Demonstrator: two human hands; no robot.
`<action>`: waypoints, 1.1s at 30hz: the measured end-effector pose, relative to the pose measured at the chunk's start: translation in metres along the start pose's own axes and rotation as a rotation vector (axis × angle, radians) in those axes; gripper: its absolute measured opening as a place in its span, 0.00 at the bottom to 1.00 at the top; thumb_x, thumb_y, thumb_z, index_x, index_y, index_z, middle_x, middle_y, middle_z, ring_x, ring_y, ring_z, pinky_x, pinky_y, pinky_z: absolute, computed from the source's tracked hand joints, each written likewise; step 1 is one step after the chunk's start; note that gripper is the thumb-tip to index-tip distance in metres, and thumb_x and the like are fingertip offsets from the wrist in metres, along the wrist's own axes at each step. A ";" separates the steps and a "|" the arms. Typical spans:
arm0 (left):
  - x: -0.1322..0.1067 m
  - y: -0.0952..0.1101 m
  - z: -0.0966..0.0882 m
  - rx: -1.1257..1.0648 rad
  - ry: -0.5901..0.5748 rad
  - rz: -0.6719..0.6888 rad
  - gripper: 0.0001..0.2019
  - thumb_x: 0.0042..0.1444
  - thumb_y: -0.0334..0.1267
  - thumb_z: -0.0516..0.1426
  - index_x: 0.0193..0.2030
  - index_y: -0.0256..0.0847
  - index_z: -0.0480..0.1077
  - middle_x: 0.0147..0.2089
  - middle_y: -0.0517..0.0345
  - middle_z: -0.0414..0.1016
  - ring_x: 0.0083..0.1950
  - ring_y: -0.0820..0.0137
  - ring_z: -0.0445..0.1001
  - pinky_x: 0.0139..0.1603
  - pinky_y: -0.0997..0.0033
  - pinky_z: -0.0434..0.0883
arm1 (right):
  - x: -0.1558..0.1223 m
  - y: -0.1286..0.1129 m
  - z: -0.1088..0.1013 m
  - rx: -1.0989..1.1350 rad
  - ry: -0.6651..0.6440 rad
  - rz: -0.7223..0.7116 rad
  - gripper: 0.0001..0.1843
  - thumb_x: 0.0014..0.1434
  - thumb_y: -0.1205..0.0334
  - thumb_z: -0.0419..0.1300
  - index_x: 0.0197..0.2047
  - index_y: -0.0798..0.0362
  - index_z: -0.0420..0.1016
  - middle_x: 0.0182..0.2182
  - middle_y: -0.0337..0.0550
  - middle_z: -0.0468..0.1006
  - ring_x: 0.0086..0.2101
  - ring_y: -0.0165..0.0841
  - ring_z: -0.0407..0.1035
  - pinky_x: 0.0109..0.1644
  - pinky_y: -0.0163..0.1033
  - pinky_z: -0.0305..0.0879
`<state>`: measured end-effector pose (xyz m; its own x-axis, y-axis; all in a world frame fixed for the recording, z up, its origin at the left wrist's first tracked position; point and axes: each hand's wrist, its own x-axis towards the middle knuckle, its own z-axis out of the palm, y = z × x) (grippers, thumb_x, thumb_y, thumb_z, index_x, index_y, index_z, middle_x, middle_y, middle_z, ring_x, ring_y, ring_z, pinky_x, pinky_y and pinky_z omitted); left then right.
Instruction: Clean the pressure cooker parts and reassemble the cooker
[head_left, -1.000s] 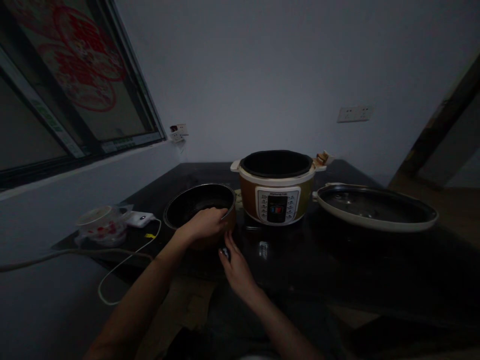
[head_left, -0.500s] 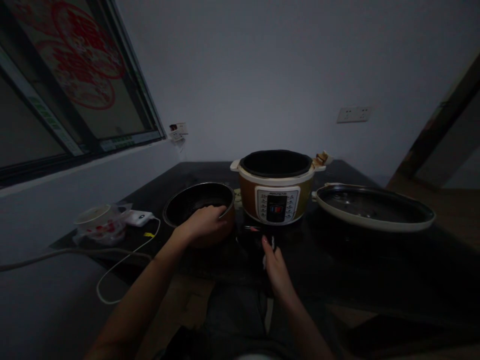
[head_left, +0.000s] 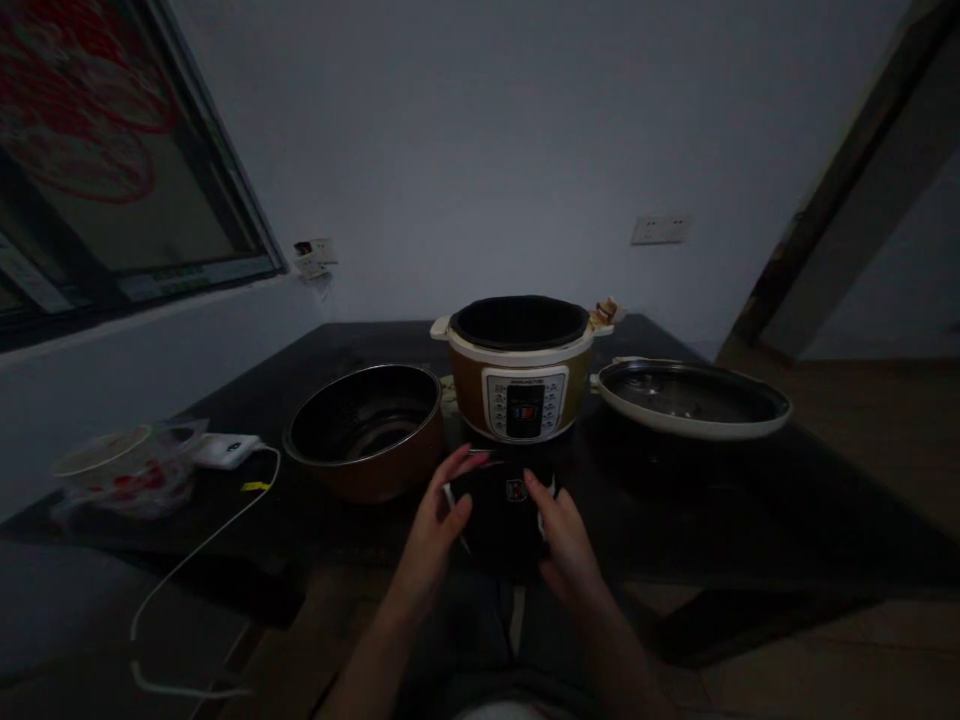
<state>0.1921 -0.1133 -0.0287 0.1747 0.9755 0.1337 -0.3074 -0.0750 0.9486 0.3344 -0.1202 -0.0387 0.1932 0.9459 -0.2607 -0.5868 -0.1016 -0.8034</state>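
Both my hands are on a dark flat object (head_left: 501, 508) at the near edge of the black table (head_left: 750, 500). My left hand (head_left: 439, 515) rests on its left side with fingers stretched out; my right hand (head_left: 562, 530) curls round its right side. Just beyond stands an open electric pressure cooker (head_left: 519, 375) with a control panel. A brown inner pot (head_left: 367, 425) sits to its left. The cooker's lid (head_left: 690, 398) lies upside down to its right.
At the table's far left lie a bag with a white bowl (head_left: 120, 470) and a white charger (head_left: 225, 450), whose cable (head_left: 191, 560) hangs over the edge. A window is on the left wall, with sockets on the back wall. The room is dim.
My left hand has let go of the inner pot's rim and moved right onto the dark flat object. My right hand has closed on that object. The view has shifted to the right.
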 end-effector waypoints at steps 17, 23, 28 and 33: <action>-0.004 -0.047 0.032 -0.693 0.409 -0.775 0.16 0.64 0.28 0.53 0.58 0.29 0.67 0.35 0.47 0.83 0.35 0.62 0.83 0.37 0.65 0.79 | 0.011 -0.054 -0.155 -0.164 0.104 -0.273 0.27 0.52 0.43 0.67 0.50 0.50 0.77 0.43 0.51 0.81 0.43 0.42 0.76 0.43 0.47 0.74; 0.029 -0.043 0.076 -0.706 0.227 -0.842 0.14 0.62 0.28 0.54 0.53 0.29 0.69 0.37 0.46 0.82 0.38 0.62 0.82 0.43 0.61 0.78 | 0.024 -0.128 -0.231 0.021 0.387 -0.442 0.12 0.55 0.57 0.65 0.42 0.50 0.76 0.42 0.49 0.80 0.46 0.41 0.75 0.49 0.49 0.75; 0.079 -0.055 0.125 -0.646 0.090 -0.843 0.08 0.59 0.29 0.53 0.44 0.33 0.70 0.39 0.48 0.81 0.41 0.57 0.81 0.53 0.39 0.72 | 0.055 -0.169 -0.258 0.030 0.493 -0.440 0.05 0.58 0.58 0.62 0.36 0.47 0.71 0.39 0.43 0.76 0.44 0.37 0.75 0.50 0.51 0.75; 0.120 -0.075 0.168 -0.615 0.077 -0.807 0.06 0.59 0.29 0.51 0.34 0.38 0.68 0.33 0.56 0.77 0.37 0.63 0.78 0.55 0.39 0.70 | 0.091 -0.198 -0.257 -0.053 0.440 -0.292 0.09 0.62 0.51 0.58 0.43 0.44 0.73 0.41 0.43 0.78 0.39 0.37 0.75 0.43 0.51 0.77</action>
<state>0.3930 -0.0251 -0.0360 0.4891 0.6998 -0.5206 -0.5557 0.7101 0.4325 0.6703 -0.0930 -0.0410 0.6611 0.7195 -0.2126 -0.4208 0.1209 -0.8991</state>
